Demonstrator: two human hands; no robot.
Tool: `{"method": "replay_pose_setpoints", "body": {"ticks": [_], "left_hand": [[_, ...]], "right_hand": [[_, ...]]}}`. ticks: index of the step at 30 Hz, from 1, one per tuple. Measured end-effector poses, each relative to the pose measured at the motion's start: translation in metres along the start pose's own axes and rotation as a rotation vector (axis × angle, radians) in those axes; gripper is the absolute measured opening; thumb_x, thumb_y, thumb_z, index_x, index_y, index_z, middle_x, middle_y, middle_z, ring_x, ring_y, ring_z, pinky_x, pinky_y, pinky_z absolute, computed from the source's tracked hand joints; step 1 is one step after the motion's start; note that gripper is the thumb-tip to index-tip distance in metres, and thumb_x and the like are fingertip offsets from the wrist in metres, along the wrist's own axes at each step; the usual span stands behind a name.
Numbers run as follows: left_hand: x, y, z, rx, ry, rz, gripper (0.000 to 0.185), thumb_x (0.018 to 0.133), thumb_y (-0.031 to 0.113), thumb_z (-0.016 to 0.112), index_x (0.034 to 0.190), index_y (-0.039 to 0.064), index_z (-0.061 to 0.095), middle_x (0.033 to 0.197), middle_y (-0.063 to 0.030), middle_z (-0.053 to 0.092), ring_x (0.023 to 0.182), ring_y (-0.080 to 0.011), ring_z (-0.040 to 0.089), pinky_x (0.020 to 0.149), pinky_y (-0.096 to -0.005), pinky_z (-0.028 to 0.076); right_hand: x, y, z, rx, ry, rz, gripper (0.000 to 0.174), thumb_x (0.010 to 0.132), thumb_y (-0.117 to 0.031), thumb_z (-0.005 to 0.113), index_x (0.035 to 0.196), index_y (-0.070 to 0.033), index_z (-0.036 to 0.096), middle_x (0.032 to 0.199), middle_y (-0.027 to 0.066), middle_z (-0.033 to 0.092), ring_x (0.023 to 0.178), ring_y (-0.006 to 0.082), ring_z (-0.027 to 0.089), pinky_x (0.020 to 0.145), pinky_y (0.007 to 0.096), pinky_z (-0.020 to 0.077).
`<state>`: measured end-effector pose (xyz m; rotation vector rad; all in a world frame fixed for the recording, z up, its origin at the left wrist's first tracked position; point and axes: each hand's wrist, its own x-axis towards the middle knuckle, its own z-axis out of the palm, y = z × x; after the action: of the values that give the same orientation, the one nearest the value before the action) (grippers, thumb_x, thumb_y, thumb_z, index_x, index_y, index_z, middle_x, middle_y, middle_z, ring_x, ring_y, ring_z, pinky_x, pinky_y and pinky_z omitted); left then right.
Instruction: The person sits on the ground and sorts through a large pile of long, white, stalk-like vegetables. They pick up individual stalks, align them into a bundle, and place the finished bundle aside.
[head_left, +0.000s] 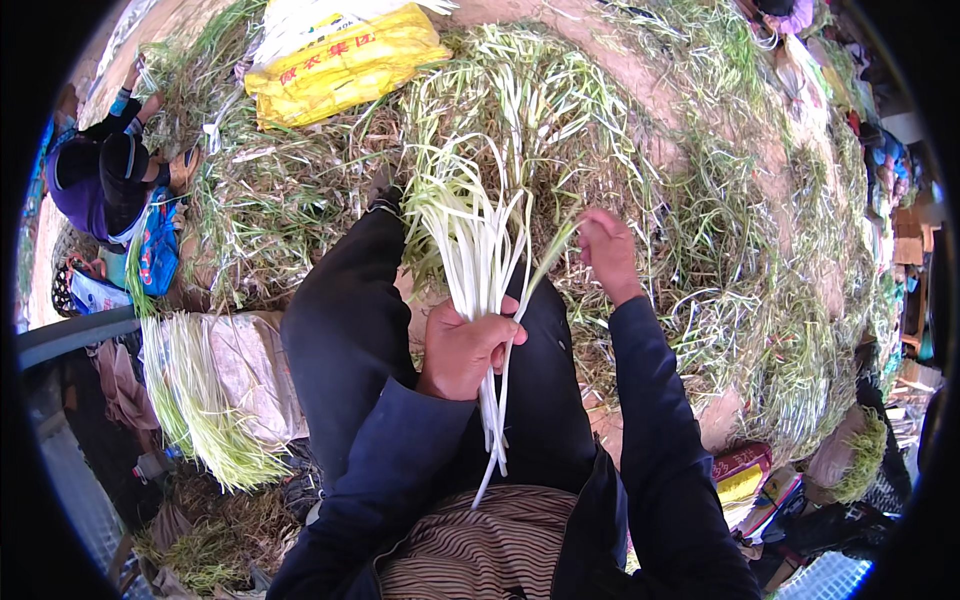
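My left hand (471, 349) is closed around a bunch of pale leafy stalks (476, 262), held upright over my lap with the white ends pointing down towards my striped shirt. One stalk stands a little apart on the right of the bunch. At its green leaf tip (559, 244) is my right hand (606, 251), with the fingers bent and the thumb and forefinger pinched at the leaf's end. Loose green and whitish leaves (525, 97) lie in a heap on the ground beyond my knees.
A yellow woven sack (345, 67) with white stalks on it lies ahead. Left of my leg, long stalks (202, 390) rest on a pale sack (259, 367). A person (105, 176) sits at far left; another (787, 15) is at upper right. Printed bags (742, 480) lie lower right.
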<state>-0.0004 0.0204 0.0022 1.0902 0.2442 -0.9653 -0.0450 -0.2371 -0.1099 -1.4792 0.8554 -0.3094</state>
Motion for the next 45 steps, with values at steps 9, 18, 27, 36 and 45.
{"method": "replay_pose_setpoints", "body": {"ticks": [9,18,27,36,45], "left_hand": [[-0.007,0.017,0.003,-0.107,0.054,0.126,0.022,0.084,-0.004,0.066,0.106,-0.002,0.064,0.078,-0.0155,0.073,0.048,-0.0144,0.059,0.044,-0.0266,0.048],[-0.007,0.029,0.031,-0.201,0.011,0.317,0.023,0.088,-0.002,0.068,0.11,0.001,0.062,0.087,-0.0152,0.073,0.054,-0.0155,0.062,0.048,-0.0281,0.052],[-0.014,0.017,0.021,-0.164,-0.146,0.292,0.023,0.09,-0.001,0.069,0.112,0.003,0.063,0.096,-0.0157,0.075,0.053,-0.0123,0.06,0.047,-0.0275,0.05],[-0.026,0.009,0.009,-0.156,-0.429,0.182,0.029,0.095,0.018,0.075,0.118,0.003,0.065,0.097,-0.0145,0.075,0.059,-0.0125,0.063,0.048,-0.0248,0.05],[-0.026,0.024,-0.002,-0.106,-0.351,0.281,0.019,0.09,0.005,0.075,0.107,0.0,0.069,0.08,-0.0127,0.072,0.051,-0.0142,0.062,0.045,-0.0252,0.049]], "right_hand": [[-0.062,-0.017,-0.084,-0.005,0.283,0.235,0.042,0.097,-0.006,0.056,0.138,0.003,0.056,0.072,0.0027,0.058,0.06,0.011,0.058,0.049,0.026,0.0463],[-0.237,-0.135,0.014,-0.205,-0.312,-0.208,0.038,0.102,-0.02,0.066,0.135,-0.003,0.06,0.093,0.0085,0.066,0.08,0.0162,0.065,0.072,0.0289,0.0535],[-0.27,-0.097,0.017,-0.073,-0.155,-0.108,0.015,0.106,-0.011,0.057,0.104,0.001,0.067,0.082,-0.0018,0.061,0.077,0.0058,0.056,0.072,0.0232,0.0473],[-0.265,-0.135,0.037,-0.128,-0.076,-0.055,0.017,0.105,-0.018,0.06,0.105,-0.003,0.068,0.075,-0.0037,0.059,0.063,0.0042,0.052,0.059,0.0208,0.0446],[-0.268,-0.11,0.053,-0.281,-0.193,-0.219,0.013,0.102,-0.006,0.061,0.112,-0.001,0.067,0.088,0.0015,0.062,0.083,0.0076,0.055,0.077,0.027,0.0485]]}}
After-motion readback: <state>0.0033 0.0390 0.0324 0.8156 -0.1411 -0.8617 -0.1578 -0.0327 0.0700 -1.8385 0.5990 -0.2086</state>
